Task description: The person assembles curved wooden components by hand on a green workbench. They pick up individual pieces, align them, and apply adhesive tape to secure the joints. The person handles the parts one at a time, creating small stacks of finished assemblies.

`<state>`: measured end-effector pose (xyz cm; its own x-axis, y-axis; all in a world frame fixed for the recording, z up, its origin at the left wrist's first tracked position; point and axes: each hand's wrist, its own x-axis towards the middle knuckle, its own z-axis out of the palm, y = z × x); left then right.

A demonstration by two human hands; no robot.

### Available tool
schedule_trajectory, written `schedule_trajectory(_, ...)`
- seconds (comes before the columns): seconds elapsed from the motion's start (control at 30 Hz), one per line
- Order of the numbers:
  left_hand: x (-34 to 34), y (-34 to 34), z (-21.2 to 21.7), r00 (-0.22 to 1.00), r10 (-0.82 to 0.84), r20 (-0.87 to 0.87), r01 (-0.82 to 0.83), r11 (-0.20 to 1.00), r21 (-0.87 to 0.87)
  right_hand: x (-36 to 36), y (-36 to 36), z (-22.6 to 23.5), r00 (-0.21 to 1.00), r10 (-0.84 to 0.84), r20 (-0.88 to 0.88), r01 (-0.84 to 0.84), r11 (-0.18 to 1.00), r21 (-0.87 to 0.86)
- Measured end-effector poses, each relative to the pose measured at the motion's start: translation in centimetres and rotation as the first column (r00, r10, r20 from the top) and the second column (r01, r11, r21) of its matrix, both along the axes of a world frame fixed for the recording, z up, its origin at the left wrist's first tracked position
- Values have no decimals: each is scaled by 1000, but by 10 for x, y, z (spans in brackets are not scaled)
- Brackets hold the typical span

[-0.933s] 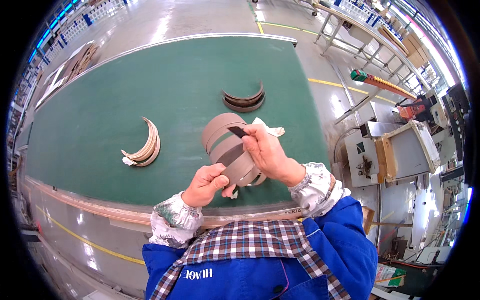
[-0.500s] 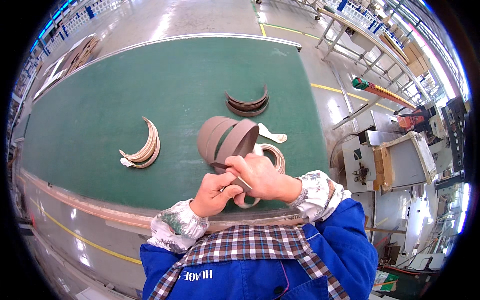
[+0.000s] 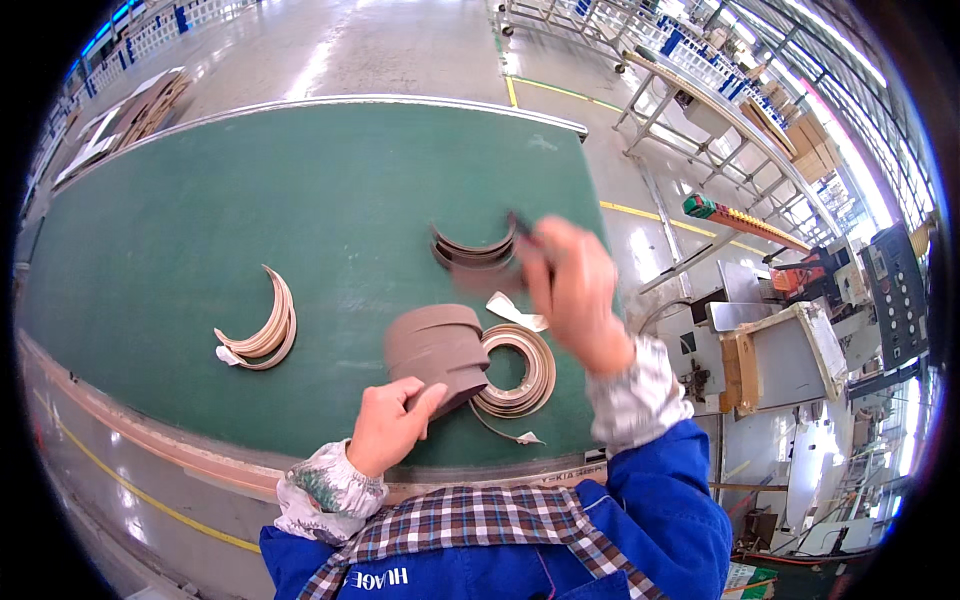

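My left hand (image 3: 395,420) is closed on the near edge of a wide brown coil of edge banding (image 3: 430,345), its turns slipped sideways into steps. My right hand (image 3: 575,290), smeared by motion, is at the right end of a curved bundle of brown strips (image 3: 470,255). Its fingers seem to meet that end, but the blur hides whether they grip it. Just right of the held coil lies a flat beige coil (image 3: 545,375) with a loose tail and a white tag. Next to it is a white scrap (image 3: 515,310).
A crescent of beige strips (image 3: 270,325) lies at the left of the green table (image 3: 150,230). To the right stand machine equipment (image 3: 790,345) and a long orange-and-green bar (image 3: 750,225). A metal-framed bench (image 3: 700,90) is at the far right.
My right hand has left the brown coil and moved forward to the curved brown strips. The coil has dropped lower in my left hand, uncovering the beige coil. The view has shifted slightly.
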<state>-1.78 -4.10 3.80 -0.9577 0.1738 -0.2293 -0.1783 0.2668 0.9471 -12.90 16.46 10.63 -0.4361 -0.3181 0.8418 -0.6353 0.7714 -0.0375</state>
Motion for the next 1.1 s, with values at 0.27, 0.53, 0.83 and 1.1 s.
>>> schedule_trajectory(0.27, 1, 3, 1, 986, -156, -52, 150, 983, -106, -177, -2, -111, 996, 45, 82, -65, 966, 249)
schedule_trajectory(0.53, 4, 2, -8, 982, -142, -123, 129, 986, -106, -175, 9, -187, 838, -43, 543, -115, 960, 254)
schedule_trajectory(0.83, 1, 5, 0, 988, -131, -86, 127, 991, -48, -147, 31, -140, 807, 4, 591, -90, 989, 117)
schedule_trajectory(1.1, 3, 9, 1, 998, -44, -45, 50, 987, 152, 56, -11, -33, 170, 623, 764, -95, 782, -616)
